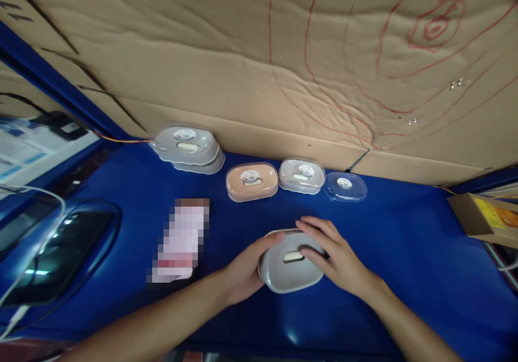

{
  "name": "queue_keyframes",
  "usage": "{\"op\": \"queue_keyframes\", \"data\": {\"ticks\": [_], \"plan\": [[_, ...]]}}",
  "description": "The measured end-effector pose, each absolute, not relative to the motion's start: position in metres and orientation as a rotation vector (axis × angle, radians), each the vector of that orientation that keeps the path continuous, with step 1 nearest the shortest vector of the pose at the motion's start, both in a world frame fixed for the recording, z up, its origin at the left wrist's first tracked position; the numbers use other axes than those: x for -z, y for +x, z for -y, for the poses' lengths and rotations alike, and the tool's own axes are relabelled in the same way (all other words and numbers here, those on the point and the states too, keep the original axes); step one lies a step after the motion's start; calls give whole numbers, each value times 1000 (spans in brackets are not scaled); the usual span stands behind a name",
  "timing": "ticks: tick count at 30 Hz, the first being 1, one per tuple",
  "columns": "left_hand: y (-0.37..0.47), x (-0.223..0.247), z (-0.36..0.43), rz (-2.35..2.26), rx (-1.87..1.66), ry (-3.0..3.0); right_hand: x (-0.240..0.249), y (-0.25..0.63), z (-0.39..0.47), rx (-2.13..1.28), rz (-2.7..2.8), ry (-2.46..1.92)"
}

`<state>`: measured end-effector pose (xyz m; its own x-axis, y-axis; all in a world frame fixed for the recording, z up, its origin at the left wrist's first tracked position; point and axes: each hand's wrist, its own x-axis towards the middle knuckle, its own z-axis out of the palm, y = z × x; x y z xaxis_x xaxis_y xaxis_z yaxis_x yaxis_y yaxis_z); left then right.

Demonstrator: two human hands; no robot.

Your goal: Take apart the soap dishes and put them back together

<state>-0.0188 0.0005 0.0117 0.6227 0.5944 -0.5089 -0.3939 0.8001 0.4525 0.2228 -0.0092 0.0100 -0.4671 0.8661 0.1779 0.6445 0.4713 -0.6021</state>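
Observation:
A grey oval plastic box (293, 277) with a cream-white piece in its central slot is between my hands at the front of the blue table. My left hand (251, 267) wraps round its left side, the thumb along the far rim. My right hand (338, 257) grips it from the right, with fingers over the far right edge and a fingertip close to the slot. Those fingers hide its right end. Behind it are a peach box (237, 188) and a grey box (286, 179), both with clear lids and round labels. A separate clear lid (353, 190) lies to their right.
Stacked grey boxes (162, 143) stand at the back left. A blurred-out phone-like object (182, 238) lies left of my hands. Farther left are a dark tablet (68, 254) and a white cable (54, 232). Cardboard (202, 70) walls the back; a carton (469, 219) is at right.

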Motion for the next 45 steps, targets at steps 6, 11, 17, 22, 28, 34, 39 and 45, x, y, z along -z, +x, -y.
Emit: {"op": "queue_keyframes", "data": {"ticks": [6, 11, 17, 22, 28, 34, 39, 45], "plan": [[-27, -23, -7, -793, -507, 254, 7, 273, -27, -160, 2090, -1692], [-26, -22, -9, -893, -536, 248, 0, 276, -17, -86, 2369, -1560], [-26, -21, -8, -927, -467, 279, -14, 287, -9, -326, 2287, -1634], [-22, -21, -5, -844, -464, 230, -21, 241, 16, -464, 2395, -1156], [-21, -17, 1, -709, -573, 246, -10, 196, 39, -193, 2541, -1049], [-29, -16, 1, -653, -593, 379, -11, 207, 33, 1, 2568, -945], [-31, -30, 2, -581, -595, 552, -15, 203, 40, 138, 2537, -904], [-25, -31, 3, -722, -658, 626, -10, 202, 42, 228, 2528, -928]]}}
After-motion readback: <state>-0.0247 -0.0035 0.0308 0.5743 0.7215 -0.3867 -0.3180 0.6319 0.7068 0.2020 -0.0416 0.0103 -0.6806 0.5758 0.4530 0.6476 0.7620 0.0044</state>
